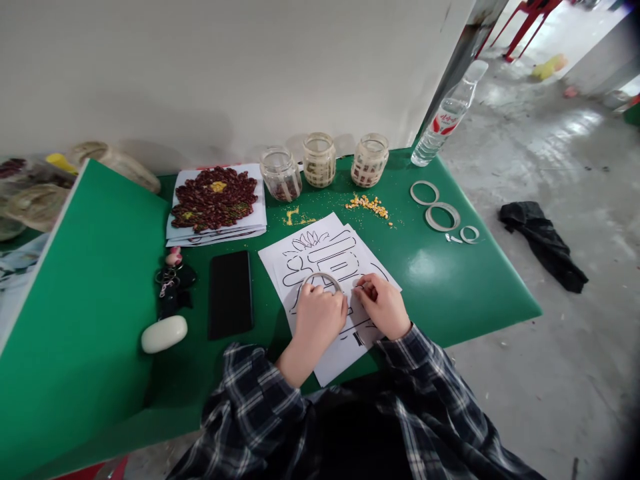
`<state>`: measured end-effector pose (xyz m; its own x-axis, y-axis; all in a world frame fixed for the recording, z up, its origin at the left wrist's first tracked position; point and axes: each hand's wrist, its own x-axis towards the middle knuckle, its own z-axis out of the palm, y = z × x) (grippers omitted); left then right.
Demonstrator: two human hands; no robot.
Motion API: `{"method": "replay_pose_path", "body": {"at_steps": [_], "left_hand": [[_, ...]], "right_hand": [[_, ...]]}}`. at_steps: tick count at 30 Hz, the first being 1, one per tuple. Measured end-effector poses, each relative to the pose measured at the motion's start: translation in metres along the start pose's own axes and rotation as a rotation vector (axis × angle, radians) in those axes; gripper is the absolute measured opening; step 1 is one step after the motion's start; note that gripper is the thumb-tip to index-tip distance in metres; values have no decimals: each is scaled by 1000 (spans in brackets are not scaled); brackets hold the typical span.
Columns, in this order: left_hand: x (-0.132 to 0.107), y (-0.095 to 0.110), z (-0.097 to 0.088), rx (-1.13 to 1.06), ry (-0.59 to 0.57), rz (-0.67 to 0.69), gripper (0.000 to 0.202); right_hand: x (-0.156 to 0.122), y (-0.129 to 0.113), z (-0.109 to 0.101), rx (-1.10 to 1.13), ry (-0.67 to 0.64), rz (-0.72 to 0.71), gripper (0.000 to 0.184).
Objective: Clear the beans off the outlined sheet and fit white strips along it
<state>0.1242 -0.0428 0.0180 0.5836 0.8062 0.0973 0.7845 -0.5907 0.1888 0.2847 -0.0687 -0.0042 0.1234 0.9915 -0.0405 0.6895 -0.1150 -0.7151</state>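
Two overlapping white sheets [280,260] with black line drawings lie on the green table in front of me. Over them, my left hand [323,310] is closed around a roll of tape [327,277], whose ring sticks up past the fingers. Just to its right, my right hand [384,305] hovers over or rests on the drawing, thumb and fingertips pinched together. Whatever lies between those fingertips is too small to make out. Parts of the drawing are covered by both hands.
Three glass jars [320,160] stand along the wall, with corn kernels [369,205] scattered before them. A flower picture made of dark beans [215,200], a phone [230,293], keys [170,280] and a white case [164,333] are left. Tape rolls [443,217] and a water bottle [445,123] are right.
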Motion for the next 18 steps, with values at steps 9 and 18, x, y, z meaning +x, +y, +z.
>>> {"method": "replay_pose_path", "body": {"at_steps": [9,18], "left_hand": [[0,0,-4,39,-74,-9,35],[-2,-2,1,75,-30,53,33]], "right_hand": [[5,-9,-6,-70,-66,37,8],[12,-15,-10,-104,-140,136,8]]}}
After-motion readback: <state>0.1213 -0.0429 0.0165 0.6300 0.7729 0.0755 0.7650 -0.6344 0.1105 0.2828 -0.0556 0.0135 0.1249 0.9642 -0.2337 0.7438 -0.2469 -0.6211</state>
